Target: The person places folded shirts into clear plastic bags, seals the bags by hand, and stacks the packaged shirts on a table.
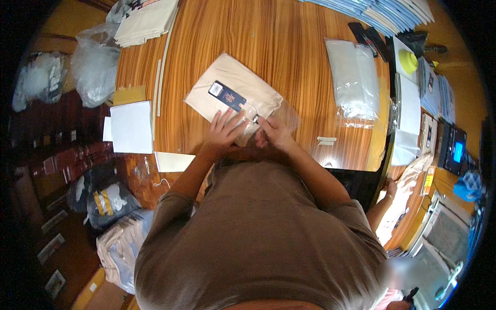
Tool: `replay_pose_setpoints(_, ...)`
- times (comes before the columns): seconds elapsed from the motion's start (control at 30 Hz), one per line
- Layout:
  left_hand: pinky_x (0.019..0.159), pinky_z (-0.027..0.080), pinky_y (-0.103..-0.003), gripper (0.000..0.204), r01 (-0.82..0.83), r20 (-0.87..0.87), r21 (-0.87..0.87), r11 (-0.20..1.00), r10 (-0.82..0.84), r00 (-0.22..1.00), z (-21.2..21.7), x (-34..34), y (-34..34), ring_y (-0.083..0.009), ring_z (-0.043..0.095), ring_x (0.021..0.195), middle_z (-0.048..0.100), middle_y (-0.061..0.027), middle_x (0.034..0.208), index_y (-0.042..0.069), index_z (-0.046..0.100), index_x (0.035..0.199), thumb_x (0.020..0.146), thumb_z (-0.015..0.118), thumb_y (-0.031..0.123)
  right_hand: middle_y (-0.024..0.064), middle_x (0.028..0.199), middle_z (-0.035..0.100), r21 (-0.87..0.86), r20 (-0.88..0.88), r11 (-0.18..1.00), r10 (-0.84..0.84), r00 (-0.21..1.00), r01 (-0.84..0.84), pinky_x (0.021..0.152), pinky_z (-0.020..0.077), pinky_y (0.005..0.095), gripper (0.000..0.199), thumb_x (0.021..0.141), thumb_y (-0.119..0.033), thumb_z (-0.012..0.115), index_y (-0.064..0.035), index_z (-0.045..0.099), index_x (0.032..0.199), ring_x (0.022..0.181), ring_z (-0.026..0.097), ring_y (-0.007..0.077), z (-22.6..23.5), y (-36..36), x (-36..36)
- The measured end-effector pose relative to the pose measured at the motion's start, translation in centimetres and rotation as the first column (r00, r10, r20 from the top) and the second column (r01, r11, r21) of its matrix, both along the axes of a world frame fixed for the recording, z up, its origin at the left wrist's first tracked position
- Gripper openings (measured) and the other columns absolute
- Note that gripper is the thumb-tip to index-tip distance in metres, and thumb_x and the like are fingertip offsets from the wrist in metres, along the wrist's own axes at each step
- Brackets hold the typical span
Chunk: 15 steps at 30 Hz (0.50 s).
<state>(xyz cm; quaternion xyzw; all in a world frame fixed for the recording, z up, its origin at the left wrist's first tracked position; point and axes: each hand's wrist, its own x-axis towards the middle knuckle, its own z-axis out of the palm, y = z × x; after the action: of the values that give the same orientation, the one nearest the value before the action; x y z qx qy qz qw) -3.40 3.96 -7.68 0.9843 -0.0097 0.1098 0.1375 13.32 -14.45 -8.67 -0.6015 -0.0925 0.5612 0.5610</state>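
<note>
A folded beige garment (pixel 212 70) lies tilted on the wooden table inside a clear plastic bag (pixel 290 114). A dark blue hang tag (pixel 227 96) with a white sticker rests on top, its thin string running toward the bag's near end. My left hand (pixel 226 129) is flat on the near left part of the package, fingers spread, the tips close to the tag. At the near right end my right hand (pixel 275 134) has its fingers closed on the bag's edge; its lower fingers are partly hidden.
On the table's right lies a stack of clear plastic bags (pixel 355 80). White paper (pixel 132 126) sits at the left edge, with folded cream garments (pixel 146 23) beyond it. Blue folded garments (pixel 380 15) are piled at the far right. Another person's arm (pixel 383 205) reaches over a side table.
</note>
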Motion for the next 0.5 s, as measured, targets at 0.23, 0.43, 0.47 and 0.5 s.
replay_pose_setpoints(0.23,0.113,0.045,-0.058,0.033,0.154,0.221,-0.320,0.935,-0.085,0.972,2.1,-1.5,-1.3,-0.0308,0.062,0.130,0.073,-0.0025,0.128,0.018,0.077,0.119,0.087,0.074,0.012,0.0121,0.080,0.072,-0.141,-0.029,0.974,-0.184,0.982,0.178,0.066,0.0607,0.0344,0.037,0.103,-0.034,0.071,0.0024,0.068,0.102,0.072,0.072,0.0207,0.8,-10.2,-4.5)
replay_pose_setpoints(0.43,0.102,0.056,-0.044,0.029,0.358,0.327,-0.823,0.440,-0.148,0.933,11.0,-0.2,4.8,-0.0287,0.072,0.114,0.075,-0.0117,0.122,0.013,0.075,0.121,0.092,0.076,0.011,0.0200,0.161,0.039,0.095,0.943,0.973,-0.157,0.294,0.212,0.119,0.0398,0.0450,0.114,0.072,-0.039,0.096,-0.0030,0.032,0.160,0.146,0.043,0.0330,10.7,-9.0,-4.8)
replay_pose_setpoints(0.47,0.103,0.056,-0.044,0.031,0.413,0.330,-0.813,0.409,-0.260,0.907,11.2,0.6,6.5,-0.0275,0.071,0.116,0.075,-0.0124,0.121,0.010,0.071,0.125,0.095,0.075,0.012,0.0198,0.151,0.051,0.160,0.951,0.979,-0.187,0.248,0.126,0.114,0.0442,0.0428,0.098,0.075,-0.035,0.094,-0.0013,0.044,0.152,0.138,0.052,0.0311,12.6,-7.4,-4.2)
replay_pose_setpoints(0.5,0.103,0.056,-0.044,0.032,0.380,0.309,-0.861,0.339,-0.244,0.919,12.4,1.1,7.5,-0.0269,0.070,0.116,0.074,-0.0135,0.122,0.007,0.069,0.128,0.097,0.074,0.013,0.0196,0.140,0.062,0.211,0.955,0.977,-0.212,0.207,0.029,0.109,0.0486,0.0405,0.081,0.078,-0.031,0.093,0.0003,0.056,0.144,0.130,0.061,0.0292,14.6,-5.6,-3.4)
